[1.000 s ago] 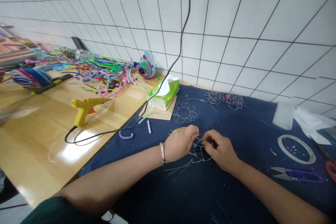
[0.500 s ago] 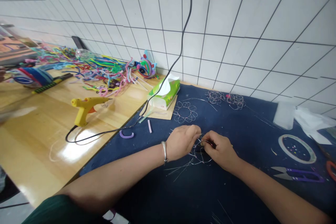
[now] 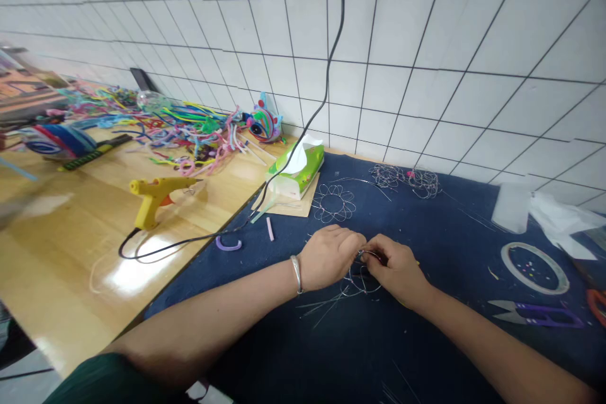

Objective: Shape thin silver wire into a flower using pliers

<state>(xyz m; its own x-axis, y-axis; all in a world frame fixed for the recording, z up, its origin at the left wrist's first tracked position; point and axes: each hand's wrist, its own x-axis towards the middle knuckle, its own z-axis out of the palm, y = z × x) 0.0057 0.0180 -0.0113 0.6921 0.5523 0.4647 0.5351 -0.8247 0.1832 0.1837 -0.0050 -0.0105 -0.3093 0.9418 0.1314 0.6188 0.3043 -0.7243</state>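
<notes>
My left hand, with a silver bangle at the wrist, and my right hand meet over a dark blue cloth. Both pinch a looped shape of thin silver wire that lies on the cloth between and under them. Loose straight wire pieces lie just in front of the left hand. A finished wire flower rests farther back.
A tissue pack, yellow glue gun with black cable, and a heap of coloured pipe cleaners lie on the wooden table at left. At right are purple snips, a tape ring, more wire tangles, and a white tiled wall behind.
Both hands have drawn slightly closer together over the wire shape, fingertips now meeting. Nothing else on the cloth has moved.
</notes>
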